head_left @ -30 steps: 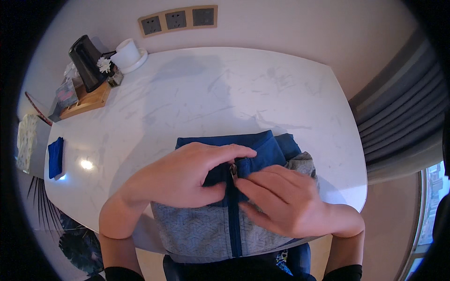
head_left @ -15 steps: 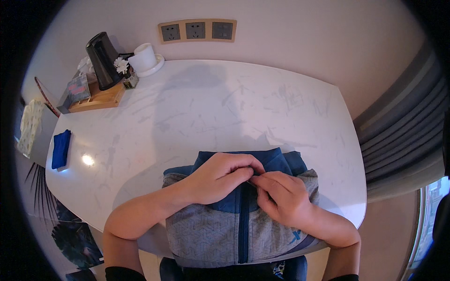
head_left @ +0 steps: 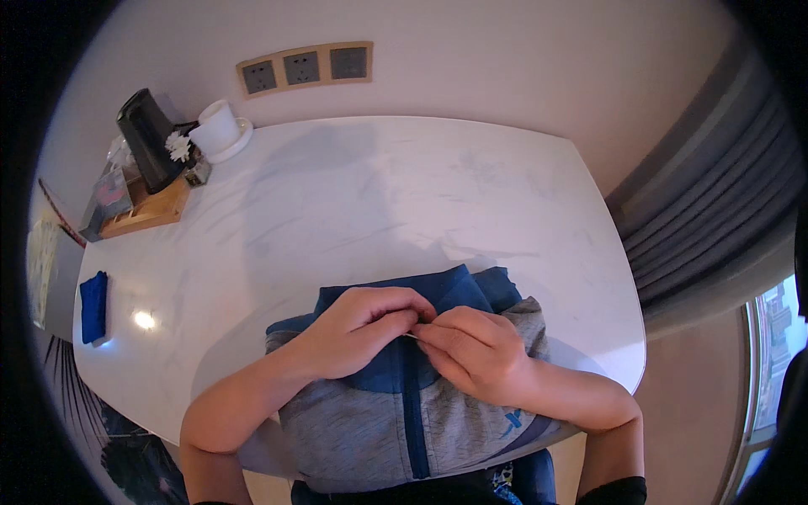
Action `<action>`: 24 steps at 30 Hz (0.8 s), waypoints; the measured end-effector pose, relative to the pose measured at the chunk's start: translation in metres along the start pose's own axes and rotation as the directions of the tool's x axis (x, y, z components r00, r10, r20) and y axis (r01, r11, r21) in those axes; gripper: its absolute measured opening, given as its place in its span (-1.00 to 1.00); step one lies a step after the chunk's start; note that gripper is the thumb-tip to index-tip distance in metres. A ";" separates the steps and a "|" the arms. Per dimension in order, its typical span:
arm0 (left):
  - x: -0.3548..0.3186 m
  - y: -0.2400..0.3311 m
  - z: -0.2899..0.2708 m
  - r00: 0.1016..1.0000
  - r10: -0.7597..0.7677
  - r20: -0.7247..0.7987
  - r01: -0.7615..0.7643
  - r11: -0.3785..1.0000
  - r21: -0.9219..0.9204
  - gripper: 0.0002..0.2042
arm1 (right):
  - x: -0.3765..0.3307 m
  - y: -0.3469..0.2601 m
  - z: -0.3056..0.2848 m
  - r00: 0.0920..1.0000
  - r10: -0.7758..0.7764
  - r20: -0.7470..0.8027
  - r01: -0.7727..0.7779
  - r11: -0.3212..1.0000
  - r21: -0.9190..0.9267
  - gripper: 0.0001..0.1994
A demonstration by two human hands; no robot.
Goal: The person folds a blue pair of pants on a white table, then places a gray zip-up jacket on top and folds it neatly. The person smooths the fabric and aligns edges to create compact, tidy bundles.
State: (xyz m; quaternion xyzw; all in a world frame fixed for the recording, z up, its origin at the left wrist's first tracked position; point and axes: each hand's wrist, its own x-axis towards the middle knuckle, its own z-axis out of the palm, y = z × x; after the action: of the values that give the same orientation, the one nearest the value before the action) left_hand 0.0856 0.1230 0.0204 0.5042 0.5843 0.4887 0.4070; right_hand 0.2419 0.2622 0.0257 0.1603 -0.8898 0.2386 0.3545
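Observation:
A grey jacket (head_left: pixel 362 429) with a blue collar, blue yoke and blue zip lies flat on the near edge of the white marble table (head_left: pixel 353 210). My left hand (head_left: pixel 358 332) rests on the jacket's upper chest, its fingertips pinched at the top of the zip below the collar. My right hand (head_left: pixel 475 349) meets it from the right, thumb and fingers closed on the same spot, where a thin metal zip pull shows between them. The collar (head_left: pixel 459 286) sticks out just beyond both hands.
At the table's far left stand a black kettle (head_left: pixel 145 139), a white cup on a saucer (head_left: pixel 219 130), a small white flower and a wooden tray (head_left: pixel 151 215). A blue cloth (head_left: pixel 94 305) lies at the left edge. Grey curtains (head_left: pixel 715 210) hang right; wall sockets behind.
Both hands have slid up the jacket's zip toward the collar and drawn together, going from flat on the chest to pinched at the zip top. The view has shifted slightly.

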 end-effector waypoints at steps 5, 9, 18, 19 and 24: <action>0.002 0.013 0.004 0.986 -0.167 0.008 0.166 0.968 -0.190 -0.69 | -0.006 -0.001 0.004 1.000 -0.017 -0.025 0.017 1.000 -0.009 -0.75; 0.003 0.008 0.000 0.982 -0.162 0.099 0.180 0.960 -0.215 -0.69 | -0.009 0.002 0.005 0.994 -0.108 0.000 0.108 0.992 -0.069 -0.75; 0.001 0.006 0.005 0.996 -0.086 0.007 0.086 0.986 -0.139 -0.86 | -0.007 -0.004 -0.001 0.986 0.071 0.148 -0.113 0.950 0.293 -0.85; 0.000 0.005 0.005 0.997 -0.073 0.003 0.073 0.990 -0.124 -0.88 | -0.007 -0.004 -0.001 0.981 0.068 0.182 -0.131 0.924 0.360 -0.86; 0.001 -0.004 0.005 1.000 0.003 0.005 -0.002 0.998 -0.069 -0.92 | -0.009 -0.005 -0.005 0.889 0.041 0.456 -0.375 0.638 0.673 -0.87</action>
State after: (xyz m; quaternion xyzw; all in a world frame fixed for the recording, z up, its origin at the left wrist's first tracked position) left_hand 0.0897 0.1251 0.0157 0.4919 0.5655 0.5077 0.4248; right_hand 0.2531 0.2616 0.0236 0.2300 -0.7781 0.5833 0.0375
